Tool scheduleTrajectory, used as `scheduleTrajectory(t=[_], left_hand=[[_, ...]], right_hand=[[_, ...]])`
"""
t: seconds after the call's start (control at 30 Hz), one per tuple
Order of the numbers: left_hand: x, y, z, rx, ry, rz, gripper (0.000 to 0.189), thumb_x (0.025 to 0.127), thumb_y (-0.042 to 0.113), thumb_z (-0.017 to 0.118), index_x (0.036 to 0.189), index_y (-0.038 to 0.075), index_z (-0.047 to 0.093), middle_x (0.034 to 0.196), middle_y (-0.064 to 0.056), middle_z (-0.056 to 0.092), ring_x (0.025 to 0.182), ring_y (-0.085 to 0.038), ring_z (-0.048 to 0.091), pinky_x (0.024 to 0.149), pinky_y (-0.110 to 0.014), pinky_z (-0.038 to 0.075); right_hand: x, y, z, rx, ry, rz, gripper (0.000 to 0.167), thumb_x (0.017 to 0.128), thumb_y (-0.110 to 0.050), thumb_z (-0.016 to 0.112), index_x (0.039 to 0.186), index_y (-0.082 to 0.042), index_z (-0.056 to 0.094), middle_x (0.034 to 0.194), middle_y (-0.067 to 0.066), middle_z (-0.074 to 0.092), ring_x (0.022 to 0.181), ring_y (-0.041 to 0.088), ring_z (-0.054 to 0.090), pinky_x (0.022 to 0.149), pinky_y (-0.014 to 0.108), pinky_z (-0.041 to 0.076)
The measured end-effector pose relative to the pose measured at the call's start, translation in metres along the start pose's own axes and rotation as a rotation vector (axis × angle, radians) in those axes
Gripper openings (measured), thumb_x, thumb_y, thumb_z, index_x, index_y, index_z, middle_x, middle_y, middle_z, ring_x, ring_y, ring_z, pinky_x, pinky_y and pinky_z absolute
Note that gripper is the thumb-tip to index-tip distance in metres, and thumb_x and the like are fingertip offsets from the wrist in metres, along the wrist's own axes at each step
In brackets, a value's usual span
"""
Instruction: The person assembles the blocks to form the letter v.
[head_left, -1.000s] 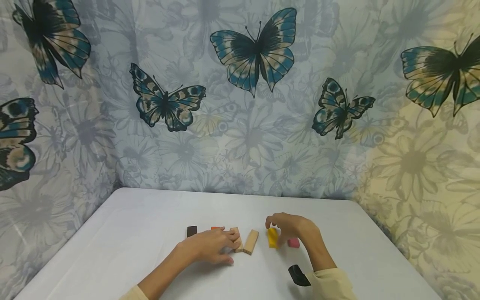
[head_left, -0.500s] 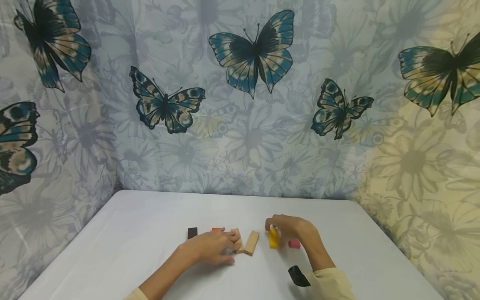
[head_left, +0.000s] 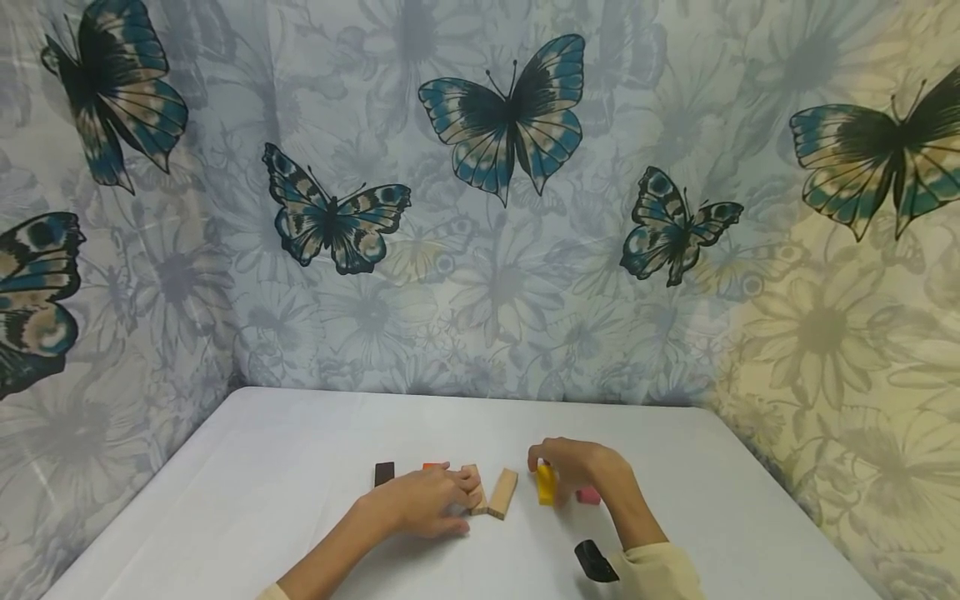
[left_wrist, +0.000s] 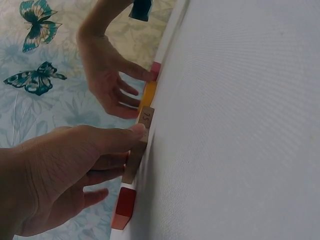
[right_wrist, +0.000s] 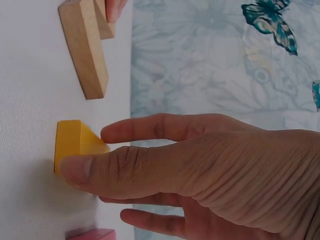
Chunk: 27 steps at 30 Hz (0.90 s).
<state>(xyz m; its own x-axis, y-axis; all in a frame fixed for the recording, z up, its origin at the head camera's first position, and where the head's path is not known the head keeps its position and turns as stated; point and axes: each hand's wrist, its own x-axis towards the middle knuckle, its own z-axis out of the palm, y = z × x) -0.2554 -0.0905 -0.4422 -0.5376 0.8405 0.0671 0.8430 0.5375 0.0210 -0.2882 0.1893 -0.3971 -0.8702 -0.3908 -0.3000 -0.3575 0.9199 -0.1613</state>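
Two plain wooden blocks lie on the table, set in a V. My left hand (head_left: 420, 504) is over the left wooden block (head_left: 480, 510), its fingers along the far part and the thumb toward the near end. Beside it the right wooden block (head_left: 503, 494) slants away; a dark mark shows on a wooden end (left_wrist: 146, 116) in the left wrist view. Farther right, my right hand (head_left: 585, 462) holds a yellow block (right_wrist: 69, 142) on the table, thumb against its side and index finger near its far end. Part of the yellow block is hidden by the thumb.
A red-orange block (left_wrist: 124, 207) lies just behind the left hand, and a dark brown block (head_left: 384, 473) is farther left. Partly behind the right wrist sits a pink block (head_left: 588, 496). A black object (head_left: 596, 562) is at the right sleeve. Butterfly-patterned cloth (head_left: 502, 317) hangs behind the table.
The head view has tipped up slightly, so everything sits a little lower in the picture. Both hands and the blocks keep their places.
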Motion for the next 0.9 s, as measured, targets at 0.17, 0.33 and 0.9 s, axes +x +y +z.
scheduleTrajectory(t=[0.17,0.33,0.9], left_hand=[[0.0,-0.0004,0.0,0.005,0.009,0.011,0.029,0.1,0.034,0.071,0.126,0.021,0.073,0.132,0.01,0.063,0.126,-0.003,0.059,0.12,-0.049,0.047],[-0.0011,0.0003,-0.0001,-0.025,0.012,0.006,0.032,0.099,0.035,0.071,0.127,0.02,0.074,0.136,0.009,0.064,0.129,-0.005,0.059,0.118,-0.051,0.048],[-0.0017,-0.0001,0.002,0.012,0.032,0.014,0.035,0.099,0.035,0.071,0.13,0.019,0.074,0.142,0.007,0.066,0.137,-0.01,0.059,0.117,-0.052,0.05]], right_hand=[[0.0012,-0.0012,0.0002,0.001,-0.001,-0.002,0.048,0.075,-0.005,0.092,0.112,-0.022,0.067,0.106,-0.004,0.063,0.097,0.016,0.055,0.096,0.044,0.057],[0.0024,-0.0009,0.0008,0.012,0.002,-0.01,0.047,0.075,-0.005,0.092,0.111,-0.021,0.068,0.11,-0.001,0.066,0.097,0.016,0.056,0.097,0.044,0.058],[0.0013,0.0002,-0.0003,0.053,0.006,0.004,0.04,0.079,-0.007,0.089,0.111,-0.018,0.068,0.101,-0.002,0.063,0.093,0.017,0.054,0.094,0.045,0.057]])
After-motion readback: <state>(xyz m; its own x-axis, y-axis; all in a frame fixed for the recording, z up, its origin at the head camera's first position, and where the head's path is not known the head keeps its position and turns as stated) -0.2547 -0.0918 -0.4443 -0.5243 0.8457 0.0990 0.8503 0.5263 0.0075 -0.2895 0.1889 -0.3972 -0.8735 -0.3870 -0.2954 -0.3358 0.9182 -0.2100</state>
